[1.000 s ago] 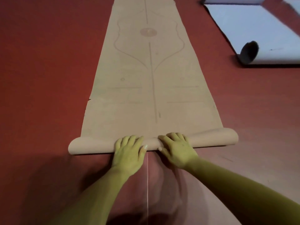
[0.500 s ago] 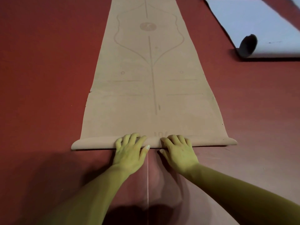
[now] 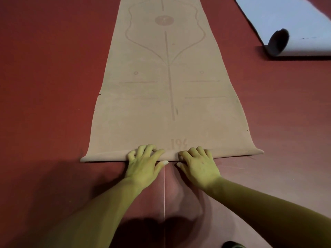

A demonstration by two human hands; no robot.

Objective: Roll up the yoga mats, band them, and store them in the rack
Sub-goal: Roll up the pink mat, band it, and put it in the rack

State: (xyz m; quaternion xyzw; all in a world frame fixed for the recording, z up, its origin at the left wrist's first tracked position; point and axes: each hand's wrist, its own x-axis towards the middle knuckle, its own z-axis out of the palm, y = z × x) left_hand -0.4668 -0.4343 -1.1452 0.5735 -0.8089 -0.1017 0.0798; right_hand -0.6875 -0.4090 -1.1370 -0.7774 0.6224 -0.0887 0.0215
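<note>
Red floor (image 3: 44, 86) fills nearly the whole view. Tan mat (image 3: 170, 97) lies flat on it, running lengthwise away from the person, far end cut off at top. Its near end, right at the hands, is turned over into a low, tight fold across the full width, and the fold flattens out at both corners. Pale blue mat (image 3: 290, 17) sits top right on the floor, well apart from the tan one. It's mostly unrolled, w/ its near end curled into a loose tube (image 3: 278, 42), dark inside. Two forearms come in from the bottom edge.

Left hand (image 3: 143, 169) & right hand (image 3: 198, 167) sit side by side at the ctr of the folded edge, small gap btwn them. Left fingers (image 3: 148, 149) are bent at the knuckles & slightly spread, tips on top of the fold. The thumb lies along the fold's near side at floor level, so the fold is pinched btwn tips & thumb. Right fingers (image 3: 197, 151) do the same: arched over the fold, closer together, thumb at the near edge.

Printed on the tan mat: long ctr line (image 3: 169, 74), curved outline, round emblem (image 3: 164, 20), & small digits (image 3: 179, 144) just beyond the fingertips, btwn the hands. Thin white line (image 3: 164, 192) on the floor runs from the gap btwn the hands toward the person. Dark object (image 3: 232, 245) at the bottom edge is cut off; can't tell what it is.
</note>
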